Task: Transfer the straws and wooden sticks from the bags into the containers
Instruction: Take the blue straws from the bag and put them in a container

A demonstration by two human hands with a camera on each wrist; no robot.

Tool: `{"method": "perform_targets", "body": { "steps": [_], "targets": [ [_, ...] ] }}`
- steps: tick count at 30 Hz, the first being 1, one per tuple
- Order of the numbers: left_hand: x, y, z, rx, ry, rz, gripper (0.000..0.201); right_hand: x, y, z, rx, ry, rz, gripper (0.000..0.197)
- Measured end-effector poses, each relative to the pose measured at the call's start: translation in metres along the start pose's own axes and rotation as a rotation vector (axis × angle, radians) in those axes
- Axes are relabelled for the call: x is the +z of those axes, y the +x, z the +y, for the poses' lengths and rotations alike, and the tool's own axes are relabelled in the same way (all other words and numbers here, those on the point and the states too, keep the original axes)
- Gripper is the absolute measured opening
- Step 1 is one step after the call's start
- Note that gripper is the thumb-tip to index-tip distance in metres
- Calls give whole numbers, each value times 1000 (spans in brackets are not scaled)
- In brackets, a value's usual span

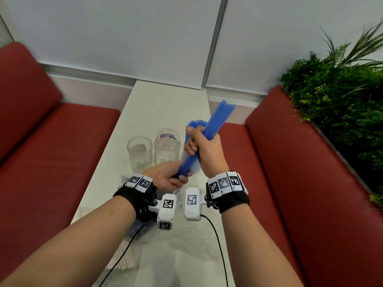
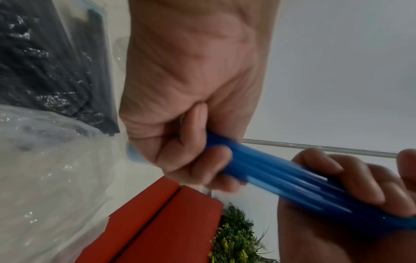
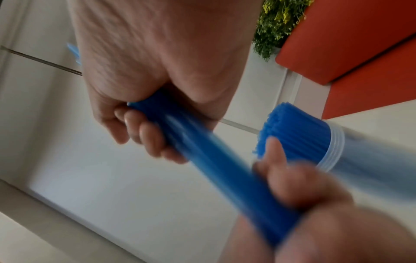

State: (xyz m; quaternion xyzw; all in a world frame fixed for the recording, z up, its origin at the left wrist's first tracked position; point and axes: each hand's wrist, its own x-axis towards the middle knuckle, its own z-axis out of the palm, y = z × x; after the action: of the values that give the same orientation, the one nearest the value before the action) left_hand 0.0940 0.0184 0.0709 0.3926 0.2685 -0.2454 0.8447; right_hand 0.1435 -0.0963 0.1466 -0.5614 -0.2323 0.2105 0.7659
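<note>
Now, head view: both hands hold one bundle of blue straws (image 1: 209,133) slanted above the counter (image 1: 165,100).
Right hand (image 1: 205,150): fingers wrapped round the bundle's middle, likely to keep the straws packed together.
Left hand (image 1: 170,179): curled round the low end, probably squaring the tips so none slide out.
Jars: two empty jars (image 1: 139,153) stand just left of the right hand; a third jar (image 1: 195,129), already holding blue straws, is mostly hidden behind that hand.
Left wrist view: fingers (image 2: 198,160) curled round the blurred bundle; a bag of dark straws (image 2: 51,62) and a clear bag (image 2: 45,178) lie on the counter beyond the hand.
Right wrist view: fingers (image 3: 146,133) clamp the bundle; the full jar (image 3: 333,147) sits just beyond, so this bundle is seemingly headed there.
</note>
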Motion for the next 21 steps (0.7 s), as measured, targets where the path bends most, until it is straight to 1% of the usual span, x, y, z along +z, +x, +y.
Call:
{"method": "perform_targets", "body": {
  "steps": [2,5,7,9,11,13,14,16,18,20,21],
  "targets": [
    [-5,3,-1,73,24,72,16,-14,3,0,13,-197,-71,39],
    [-17,7,-5,128,69,168,21,-40,12,-12,127,-503,-175,26],
    [-25,12,-8,149,85,209,19,-56,20,-24,234,-594,-239,17],
    [-29,22,-12,189,68,252,16,-65,28,-33,329,-601,-278,13],
    [-29,33,-15,220,72,318,21,-69,38,-39,346,-597,-235,13],
    [-30,43,-19,208,129,355,30,-71,51,-43,326,-651,-143,17],
    [-30,47,-22,174,193,351,32,-73,59,-44,315,-694,-104,16],
    [-30,52,-27,106,391,317,28,-75,74,-44,301,-788,-49,7],
    [-30,56,-34,2,700,278,22,-76,88,-40,287,-848,9,2],
    [-30,58,-37,-83,995,286,32,-78,102,-33,252,-900,59,4],
    [-30,60,-38,-117,1106,272,38,-79,108,-29,232,-914,73,4]
  ]
}}
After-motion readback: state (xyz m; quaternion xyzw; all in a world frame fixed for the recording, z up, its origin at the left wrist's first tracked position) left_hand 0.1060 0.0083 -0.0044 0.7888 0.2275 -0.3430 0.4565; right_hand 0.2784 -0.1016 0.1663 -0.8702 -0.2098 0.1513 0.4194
